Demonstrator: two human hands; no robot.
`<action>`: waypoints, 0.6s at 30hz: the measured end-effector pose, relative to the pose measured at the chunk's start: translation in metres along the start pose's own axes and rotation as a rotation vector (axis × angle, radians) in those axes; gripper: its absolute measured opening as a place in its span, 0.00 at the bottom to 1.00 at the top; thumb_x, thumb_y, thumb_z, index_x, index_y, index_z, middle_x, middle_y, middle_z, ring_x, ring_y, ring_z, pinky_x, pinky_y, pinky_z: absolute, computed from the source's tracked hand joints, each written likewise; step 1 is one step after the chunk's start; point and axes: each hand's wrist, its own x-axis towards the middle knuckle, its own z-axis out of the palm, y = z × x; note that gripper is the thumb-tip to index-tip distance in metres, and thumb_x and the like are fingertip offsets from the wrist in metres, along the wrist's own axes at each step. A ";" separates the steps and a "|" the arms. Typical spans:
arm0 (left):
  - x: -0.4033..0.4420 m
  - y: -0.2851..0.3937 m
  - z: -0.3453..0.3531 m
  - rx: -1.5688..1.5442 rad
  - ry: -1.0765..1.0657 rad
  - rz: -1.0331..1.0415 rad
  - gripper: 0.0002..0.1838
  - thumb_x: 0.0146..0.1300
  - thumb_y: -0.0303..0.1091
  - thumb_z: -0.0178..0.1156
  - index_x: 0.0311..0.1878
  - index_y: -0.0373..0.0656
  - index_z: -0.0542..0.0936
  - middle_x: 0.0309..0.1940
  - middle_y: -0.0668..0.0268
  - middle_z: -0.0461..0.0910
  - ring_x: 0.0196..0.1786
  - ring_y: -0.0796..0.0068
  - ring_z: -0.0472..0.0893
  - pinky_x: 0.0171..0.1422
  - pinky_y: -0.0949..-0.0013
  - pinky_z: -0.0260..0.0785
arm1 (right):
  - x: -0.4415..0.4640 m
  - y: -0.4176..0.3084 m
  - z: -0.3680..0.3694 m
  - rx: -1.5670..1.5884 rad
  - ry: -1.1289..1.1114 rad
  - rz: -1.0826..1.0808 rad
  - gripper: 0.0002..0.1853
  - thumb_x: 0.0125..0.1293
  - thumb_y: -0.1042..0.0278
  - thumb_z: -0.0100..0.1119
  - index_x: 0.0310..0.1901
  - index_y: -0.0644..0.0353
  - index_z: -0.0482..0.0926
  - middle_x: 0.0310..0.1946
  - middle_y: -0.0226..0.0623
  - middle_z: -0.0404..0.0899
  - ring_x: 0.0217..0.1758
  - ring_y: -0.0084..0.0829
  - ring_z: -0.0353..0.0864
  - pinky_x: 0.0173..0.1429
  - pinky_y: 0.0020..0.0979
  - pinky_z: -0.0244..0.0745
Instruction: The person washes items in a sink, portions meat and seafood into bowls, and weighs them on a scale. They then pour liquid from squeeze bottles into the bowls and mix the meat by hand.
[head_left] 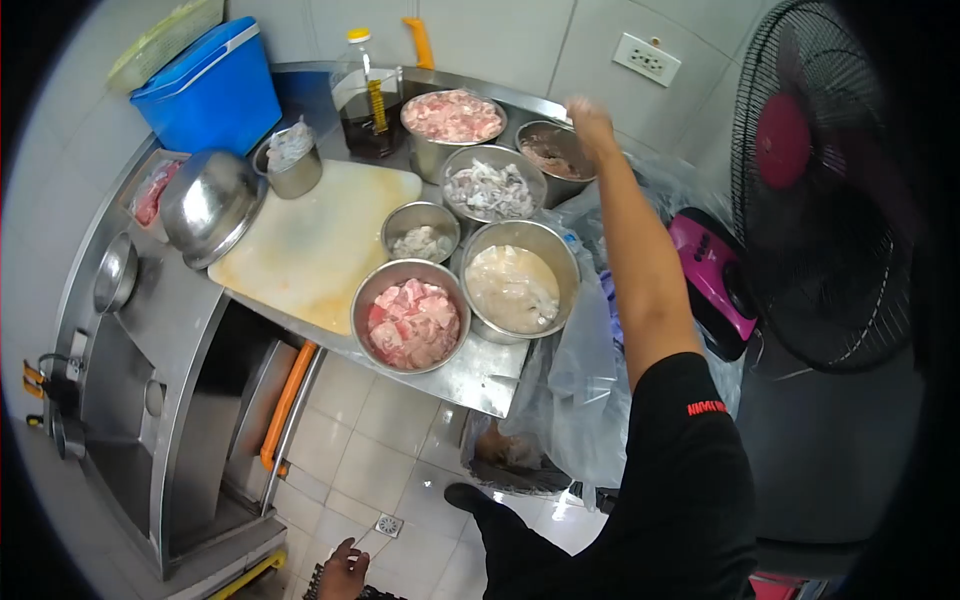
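My right hand (590, 120) is stretched to the back of the counter, above the rim of a steel pot of brownish ground meat (552, 160). Motion blurs its fingers, so what they hold cannot be told. Low in the view, my left hand (345, 572) hangs over the floor, fingers loosely bent and apart, with nothing visible in it. Steel containers stand close together: pale pink meat pieces (453, 115), whitish strips (490, 190), a small portion of pale pieces (420, 242), pieces in cloudy liquid (512, 290), and red-pink meat chunks (413, 325).
A stained white cutting board (315, 240) lies left of the containers. Around it are an overturned steel bowl (210, 205), a steel cup (293, 165), a bottle of dark liquid (368, 100) and a blue cooler (210, 90). Plastic bags (580, 370), a pink-black appliance (712, 275) and a fan (820, 190) stand right.
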 end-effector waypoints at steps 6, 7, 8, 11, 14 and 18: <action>-0.015 -0.024 0.015 0.029 -0.095 -0.018 0.26 0.62 0.43 0.58 0.60 0.39 0.72 0.42 0.52 0.82 0.36 0.59 0.83 0.45 0.63 0.74 | -0.020 0.020 0.020 -0.245 -0.133 0.036 0.15 0.55 0.58 0.55 0.31 0.63 0.82 0.32 0.50 0.82 0.37 0.43 0.83 0.40 0.42 0.76; -0.022 -0.028 0.018 0.008 -0.085 -0.045 0.27 0.62 0.43 0.58 0.61 0.39 0.71 0.42 0.52 0.82 0.37 0.58 0.83 0.46 0.63 0.74 | -0.017 0.005 0.008 -0.228 -0.145 -0.059 0.15 0.56 0.58 0.55 0.30 0.63 0.81 0.30 0.51 0.81 0.34 0.44 0.82 0.38 0.43 0.75; -0.028 -0.030 0.021 -0.017 -0.067 -0.070 0.28 0.62 0.43 0.59 0.62 0.39 0.70 0.43 0.51 0.81 0.38 0.57 0.83 0.47 0.62 0.74 | -0.014 -0.010 -0.005 -0.209 -0.158 -0.153 0.15 0.56 0.58 0.55 0.29 0.64 0.81 0.29 0.51 0.81 0.31 0.44 0.80 0.36 0.43 0.73; -0.059 -0.017 0.018 0.029 0.010 -0.082 0.32 0.61 0.44 0.59 0.66 0.39 0.65 0.47 0.48 0.79 0.43 0.56 0.83 0.52 0.60 0.72 | -0.016 -0.018 -0.016 -0.002 -0.363 -0.596 0.18 0.62 0.55 0.52 0.30 0.65 0.79 0.20 0.51 0.76 0.20 0.40 0.72 0.27 0.42 0.66; -0.081 -0.066 0.065 -0.191 0.214 0.034 0.35 0.62 0.41 0.58 0.70 0.41 0.59 0.57 0.45 0.72 0.52 0.51 0.78 0.57 0.57 0.70 | -0.066 -0.108 -0.107 0.503 -0.635 -0.556 0.19 0.67 0.61 0.48 0.52 0.63 0.77 0.36 0.42 0.82 0.32 0.33 0.78 0.37 0.39 0.72; -0.177 -0.062 0.099 -0.321 0.589 0.075 0.38 0.64 0.36 0.57 0.73 0.46 0.50 0.55 0.45 0.73 0.54 0.47 0.75 0.58 0.57 0.68 | -0.189 -0.279 -0.196 1.126 -0.839 -0.603 0.17 0.66 0.60 0.50 0.48 0.63 0.77 0.32 0.39 0.78 0.29 0.30 0.75 0.33 0.34 0.69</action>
